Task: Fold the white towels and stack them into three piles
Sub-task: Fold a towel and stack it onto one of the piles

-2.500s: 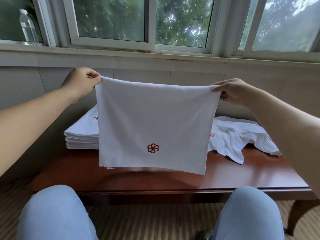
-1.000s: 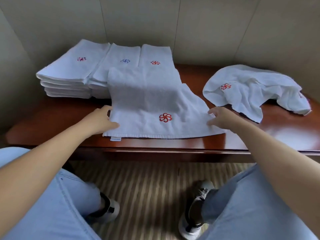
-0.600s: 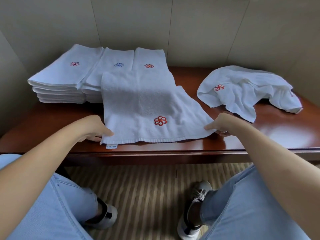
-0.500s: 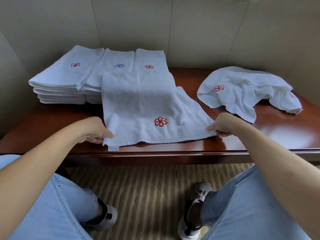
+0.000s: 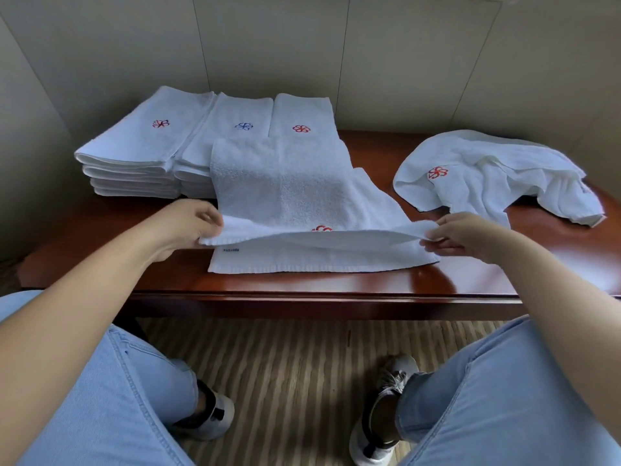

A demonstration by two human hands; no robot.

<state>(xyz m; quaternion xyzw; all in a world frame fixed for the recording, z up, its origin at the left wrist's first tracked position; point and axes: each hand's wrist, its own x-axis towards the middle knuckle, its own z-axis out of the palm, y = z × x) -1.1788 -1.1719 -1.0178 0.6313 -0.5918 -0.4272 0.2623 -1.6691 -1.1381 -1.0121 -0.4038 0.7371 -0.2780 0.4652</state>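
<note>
The towel being folded (image 5: 289, 190) lies flat on the wooden table (image 5: 470, 280), its long axis running away from the person: the far end overlaps the front of the 3 folded piles (image 5: 148, 142) at the back left, and the near hem lies just inside the table's front edge. It has 2 layers at the near end, and both hands hold the upper one. The left hand (image 5: 181, 227) pinches the near left corner between thumb and curled fingers, and the right hand (image 5: 460, 235) pinches the near right corner the same way, so the lifted edge stretches between them across the towel's width, raised a little off the lower layer, whose small label shows just beneath. The red flower mark (image 5: 322, 228) peeks over the lifted edge near its middle. Both hands sit at about the same depth, neither nearer to the far end, so the fold seems to turn on carrying this edge straight away from the person, along the long axis, toward the piles. The corners should travel level with each other, or the fold will come out skewed. A loose heap of unfolded towels (image 5: 497, 176) lies well apart at the right of the table, nearer the right hand, and appears to be what is left to fold
</note>
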